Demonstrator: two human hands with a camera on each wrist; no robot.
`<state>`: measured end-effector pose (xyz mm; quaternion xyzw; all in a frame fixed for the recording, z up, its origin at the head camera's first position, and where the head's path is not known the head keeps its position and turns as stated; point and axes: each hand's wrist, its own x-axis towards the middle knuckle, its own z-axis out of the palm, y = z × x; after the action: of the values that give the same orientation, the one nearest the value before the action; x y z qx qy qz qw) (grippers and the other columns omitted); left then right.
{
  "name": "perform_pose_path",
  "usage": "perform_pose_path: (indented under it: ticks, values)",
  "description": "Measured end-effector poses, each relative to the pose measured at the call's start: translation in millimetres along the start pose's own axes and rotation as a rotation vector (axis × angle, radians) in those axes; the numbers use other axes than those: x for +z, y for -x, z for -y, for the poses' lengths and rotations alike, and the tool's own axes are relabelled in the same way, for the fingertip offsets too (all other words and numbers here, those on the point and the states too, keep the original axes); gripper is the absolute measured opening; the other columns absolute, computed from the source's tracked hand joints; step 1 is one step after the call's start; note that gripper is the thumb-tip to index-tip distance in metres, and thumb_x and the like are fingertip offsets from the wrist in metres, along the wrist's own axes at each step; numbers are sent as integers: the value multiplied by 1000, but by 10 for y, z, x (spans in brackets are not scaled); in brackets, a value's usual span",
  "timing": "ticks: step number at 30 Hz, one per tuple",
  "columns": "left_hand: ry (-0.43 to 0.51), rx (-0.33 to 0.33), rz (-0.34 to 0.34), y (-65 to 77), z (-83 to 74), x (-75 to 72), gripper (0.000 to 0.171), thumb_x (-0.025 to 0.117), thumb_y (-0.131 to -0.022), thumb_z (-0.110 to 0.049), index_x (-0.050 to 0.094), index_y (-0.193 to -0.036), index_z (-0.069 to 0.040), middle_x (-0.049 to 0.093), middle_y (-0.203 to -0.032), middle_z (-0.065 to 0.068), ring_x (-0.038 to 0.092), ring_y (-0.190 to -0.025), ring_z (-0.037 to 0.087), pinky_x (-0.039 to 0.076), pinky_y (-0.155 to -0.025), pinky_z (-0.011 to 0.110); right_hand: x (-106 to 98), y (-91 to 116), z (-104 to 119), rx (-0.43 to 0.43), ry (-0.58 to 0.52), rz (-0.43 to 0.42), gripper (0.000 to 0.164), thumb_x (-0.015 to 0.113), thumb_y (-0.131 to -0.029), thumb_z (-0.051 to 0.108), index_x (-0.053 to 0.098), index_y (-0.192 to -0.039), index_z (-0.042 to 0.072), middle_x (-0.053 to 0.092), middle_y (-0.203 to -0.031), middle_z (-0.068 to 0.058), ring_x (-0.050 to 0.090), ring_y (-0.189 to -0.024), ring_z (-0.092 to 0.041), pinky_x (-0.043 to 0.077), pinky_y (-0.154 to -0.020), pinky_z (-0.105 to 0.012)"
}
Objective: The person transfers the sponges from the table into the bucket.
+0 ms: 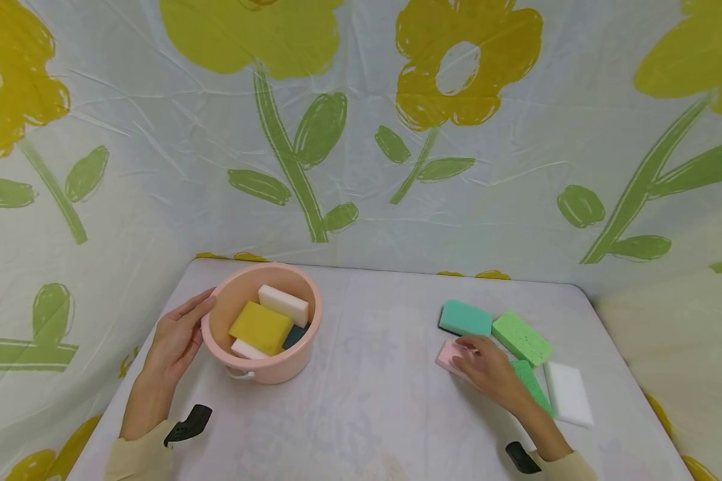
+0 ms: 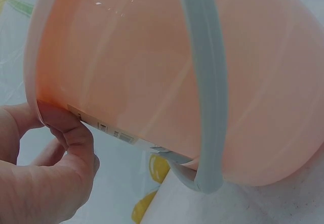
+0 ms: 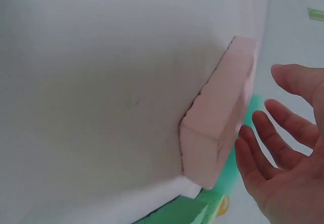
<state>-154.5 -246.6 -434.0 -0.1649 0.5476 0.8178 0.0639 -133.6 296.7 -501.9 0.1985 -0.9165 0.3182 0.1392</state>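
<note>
A pink bucket (image 1: 291,366) with a pale handle (image 2: 210,82) stands on the left of the table. My left hand (image 1: 171,341) grips its rim between thumb and curled fingers. Inside lie a yellow sponge (image 1: 261,327), a white sponge (image 1: 284,304), another white block (image 1: 247,350) and a dark piece (image 1: 295,336). On the right, my right hand (image 1: 487,367) hovers close over a flat pink sponge (image 1: 448,353). The right wrist view has its fingers loosely bent and apart beside the pink sponge (image 3: 217,102), with nothing between them.
Around the pink sponge lie a teal sponge (image 1: 466,318), a light green sponge (image 1: 522,338), a darker green sponge (image 1: 535,387) and a white sponge (image 1: 568,394). Flower-printed cloth (image 1: 361,133) hangs behind the table (image 1: 361,401) and at both sides.
</note>
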Motion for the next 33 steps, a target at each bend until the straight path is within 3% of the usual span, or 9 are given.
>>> perform_pose_path:
  ticks: [8, 12, 16, 26, 33]
  values:
    - [-18, 7, -10, -24, 8, 7, 65, 72, -84, -30, 47, -141, -14, 58, -121, -3, 61, -80, 4, 52, -74, 17, -36, 95, -137, 26, 73, 51, 37, 75, -79, 6, 60, -110, -8, 63, -105, -19, 60, -94, -31, 52, -74, -45]
    - [-24, 8, -22, -28, 8, 12, 64, 72, -84, -31, 48, -140, -15, 57, -123, -4, 64, -91, 5, 51, -80, 19, -58, 98, -145, 93, 61, 126, 38, 71, -85, 13, 59, -113, -11, 63, -107, -21, 60, -99, -34, 51, -80, -49]
    - [-26, 4, -24, -21, 4, 10, 66, 73, -83, -31, 46, -141, -14, 56, -125, -4, 63, -101, 7, 49, -83, 21, -85, 87, -142, 163, 20, 189, 38, 69, -88, 19, 57, -114, -6, 63, -110, -18, 59, -102, -31, 49, -84, -50]
    - [-32, -12, -45, -19, 5, 8, 62, 73, -83, -32, 50, -139, -18, 59, -122, -5, 64, -93, 6, 50, -81, 19, -212, 38, -29, 113, -40, 191, 30, 70, -86, 11, 61, -110, -3, 65, -98, -9, 61, -88, -23, 55, -73, -32]
    - [-31, 8, -44, -31, 16, 6, 63, 73, -83, -32, 49, -139, -15, 58, -123, -4, 64, -101, 8, 49, -83, 21, -270, -20, 1, 79, -69, 212, 32, 71, -85, 10, 62, -112, -4, 66, -98, -10, 64, -82, -21, 56, -67, -32]
